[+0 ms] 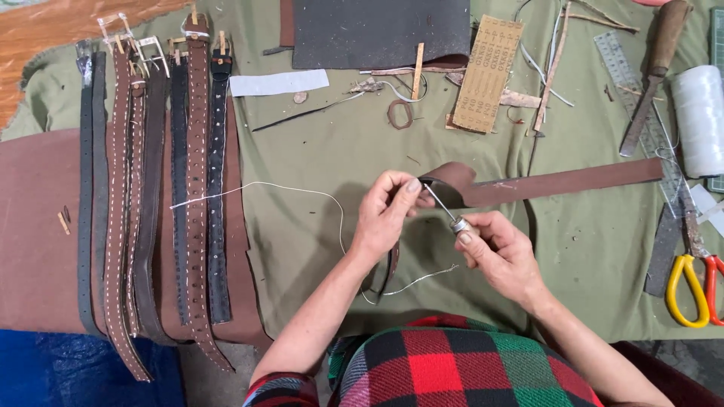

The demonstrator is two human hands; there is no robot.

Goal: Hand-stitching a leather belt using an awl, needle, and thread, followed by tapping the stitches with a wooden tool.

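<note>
Pinching the brown leather strap (543, 183), left hand (386, 215); right hand (501, 252) clamped on an awl (446, 212), seemingly piercing it.

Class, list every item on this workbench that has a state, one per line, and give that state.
Leather strap: folded over at its left end, pinched by the left hand.
Awl: gripped in the right hand, tip at the fold.
White thread: loose, trailing across the cloth.
Scissors: lying untouched; blades hidden.
Belts: laid out straight, side by side.

A long brown leather strap (543, 183) lies across the green cloth, its folded left end meeting a metal-tipped awl (445, 211).
</note>
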